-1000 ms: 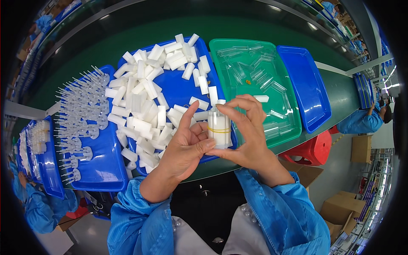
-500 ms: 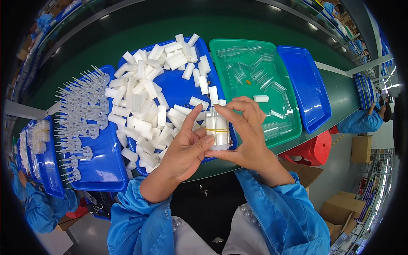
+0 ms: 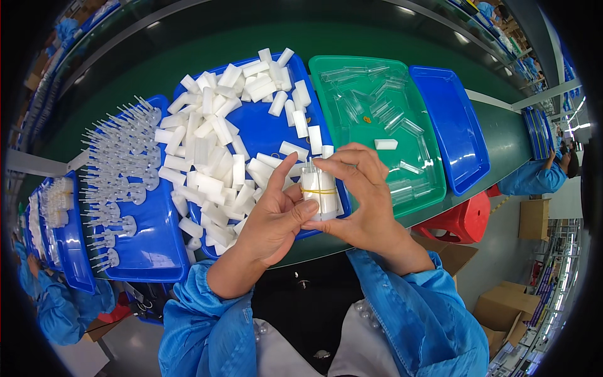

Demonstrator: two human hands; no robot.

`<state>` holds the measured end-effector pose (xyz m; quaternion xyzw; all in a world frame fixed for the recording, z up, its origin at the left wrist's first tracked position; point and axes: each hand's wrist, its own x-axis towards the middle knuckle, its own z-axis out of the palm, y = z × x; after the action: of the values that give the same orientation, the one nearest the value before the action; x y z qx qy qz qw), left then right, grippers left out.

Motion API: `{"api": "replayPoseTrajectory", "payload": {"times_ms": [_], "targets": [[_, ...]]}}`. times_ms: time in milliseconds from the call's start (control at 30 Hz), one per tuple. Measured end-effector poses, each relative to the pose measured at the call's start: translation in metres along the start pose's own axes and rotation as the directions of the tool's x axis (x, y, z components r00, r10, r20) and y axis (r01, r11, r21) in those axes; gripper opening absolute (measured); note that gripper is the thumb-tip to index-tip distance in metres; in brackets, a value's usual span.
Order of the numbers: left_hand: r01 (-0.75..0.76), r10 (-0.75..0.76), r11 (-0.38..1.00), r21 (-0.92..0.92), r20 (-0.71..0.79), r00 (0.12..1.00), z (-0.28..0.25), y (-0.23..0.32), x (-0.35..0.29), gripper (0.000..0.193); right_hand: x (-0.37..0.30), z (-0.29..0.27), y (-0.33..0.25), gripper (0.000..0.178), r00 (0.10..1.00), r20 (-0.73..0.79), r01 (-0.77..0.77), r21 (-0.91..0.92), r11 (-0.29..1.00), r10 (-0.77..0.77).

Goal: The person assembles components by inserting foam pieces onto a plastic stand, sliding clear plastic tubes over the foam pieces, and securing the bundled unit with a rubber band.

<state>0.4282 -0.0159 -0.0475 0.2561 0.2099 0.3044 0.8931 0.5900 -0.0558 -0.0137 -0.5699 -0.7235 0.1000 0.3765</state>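
Observation:
Between my hands stands an upright assembly of white foam-like blocks and clear plastic parts (image 3: 319, 200), with a yellow rubber band round its middle. My left hand (image 3: 267, 229) grips its left side low down, thumb across the front and index finger stretched upward. My right hand (image 3: 364, 198) spans it from the right, index fingertip at the top and thumb at the bottom. Beyond it, a blue tray (image 3: 257, 125) holds many loose white blocks (image 3: 213, 166). Whatever lies behind the assembly is hidden.
A green tray (image 3: 345, 141) to the right holds clear plastic pieces and a white block (image 3: 385, 144). Further right is another blue tray (image 3: 461, 154). On the left, a blue tray (image 3: 147, 242) carries clear pronged parts (image 3: 122, 151). A red stool (image 3: 468, 220) stands below the table.
The assembly has shifted slightly left in my hands. My right index finger has come a little left and down at its top, and the thin clear prongs there stand out less.

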Motion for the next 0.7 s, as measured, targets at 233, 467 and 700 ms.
{"api": "replayPoseTrajectory", "payload": {"times_ms": [233, 467, 700], "targets": [[0.089, -0.062, 0.941, -0.328, 0.090, 0.994, -0.0001, 0.0059, 0.0019, 0.054, -0.0016, 0.0030, 0.0040, 0.075, 0.996, -0.050, -0.064, 0.154, 0.986, 0.072], [-0.029, 0.029, 0.996, -0.088, -0.008, 1.000, 0.0002, 0.0002, 0.0009, 0.058, -0.0006, -0.0033, 0.0037, 0.082, 0.996, 0.039, -0.089, 0.134, 0.987, 0.084], [-0.043, 0.042, 0.998, -0.048, -0.016, 0.999, 0.0010, 0.0026, 0.0011, 0.068, -0.0012, -0.0037, 0.0041, 0.080, 0.998, 0.033, -0.053, 0.044, 0.998, 0.052]]}}
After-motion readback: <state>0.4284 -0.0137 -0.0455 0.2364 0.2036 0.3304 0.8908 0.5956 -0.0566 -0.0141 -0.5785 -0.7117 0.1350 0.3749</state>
